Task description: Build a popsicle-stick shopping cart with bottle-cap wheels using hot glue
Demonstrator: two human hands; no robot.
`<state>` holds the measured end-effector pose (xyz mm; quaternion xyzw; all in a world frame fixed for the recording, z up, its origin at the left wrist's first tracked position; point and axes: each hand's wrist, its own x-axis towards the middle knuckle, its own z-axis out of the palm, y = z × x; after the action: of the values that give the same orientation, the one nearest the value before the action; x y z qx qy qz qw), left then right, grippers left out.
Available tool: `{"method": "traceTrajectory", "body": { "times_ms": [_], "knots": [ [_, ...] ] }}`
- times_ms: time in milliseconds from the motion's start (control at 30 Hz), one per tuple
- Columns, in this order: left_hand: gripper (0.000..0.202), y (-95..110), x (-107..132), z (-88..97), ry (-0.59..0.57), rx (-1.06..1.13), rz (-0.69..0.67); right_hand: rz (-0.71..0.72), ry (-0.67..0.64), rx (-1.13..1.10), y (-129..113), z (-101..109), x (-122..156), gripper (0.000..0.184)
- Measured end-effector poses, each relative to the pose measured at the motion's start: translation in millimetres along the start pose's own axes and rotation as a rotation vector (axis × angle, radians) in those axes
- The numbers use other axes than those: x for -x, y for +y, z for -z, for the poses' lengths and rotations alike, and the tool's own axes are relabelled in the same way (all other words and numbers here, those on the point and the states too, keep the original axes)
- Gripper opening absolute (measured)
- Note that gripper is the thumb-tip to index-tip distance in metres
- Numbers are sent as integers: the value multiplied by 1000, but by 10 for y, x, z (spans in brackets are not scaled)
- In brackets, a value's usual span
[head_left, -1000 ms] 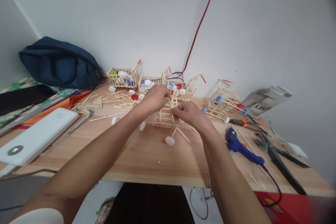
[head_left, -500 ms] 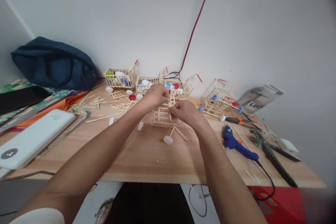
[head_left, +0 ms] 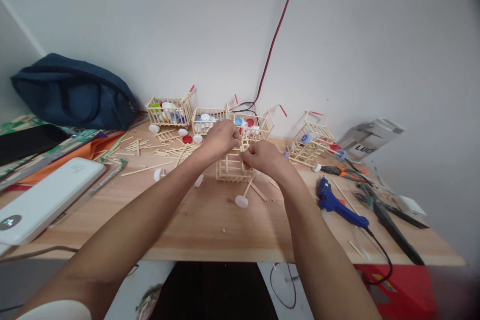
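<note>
A small cart frame (head_left: 233,174) built of thin wooden sticks sits in the middle of the wooden table. My left hand (head_left: 222,137) is closed at its upper rear part, fingertips pinched on a stick of the frame. From the right, my right hand (head_left: 262,154) pinches the same upright part a little lower. The fingers partly cover the sticks, so the exact grip points are hidden. In front of the frame lies a white bottle-cap wheel (head_left: 242,202) with a stick beside it. Another cap wheel (head_left: 199,181) is to the left, near my forearm.
Stick carts filled with caps (head_left: 170,112) stand along the wall, and another cart (head_left: 311,140) stands right. Loose sticks (head_left: 138,147) lie left. A blue glue gun (head_left: 339,206), pliers (head_left: 343,172) and cutters (head_left: 390,220) lie right. A white power bank (head_left: 56,195) is at left.
Both hands stay on the cart frame in nearly the same pose. The view has shifted very slightly, and the power bank's display now shows a light.
</note>
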<state>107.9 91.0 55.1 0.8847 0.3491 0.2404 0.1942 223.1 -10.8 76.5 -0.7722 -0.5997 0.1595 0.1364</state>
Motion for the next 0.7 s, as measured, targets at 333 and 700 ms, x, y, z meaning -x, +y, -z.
{"method": "traceTrajectory", "body": {
  "times_ms": [333,700],
  "knots": [
    [11,25,26,-12,14,6,22,-17,12,49,6,-23,-12,27],
    [10,-2,36,-40,62,55,20,117,172,-157,295,-89,-18,32]
  ]
}}
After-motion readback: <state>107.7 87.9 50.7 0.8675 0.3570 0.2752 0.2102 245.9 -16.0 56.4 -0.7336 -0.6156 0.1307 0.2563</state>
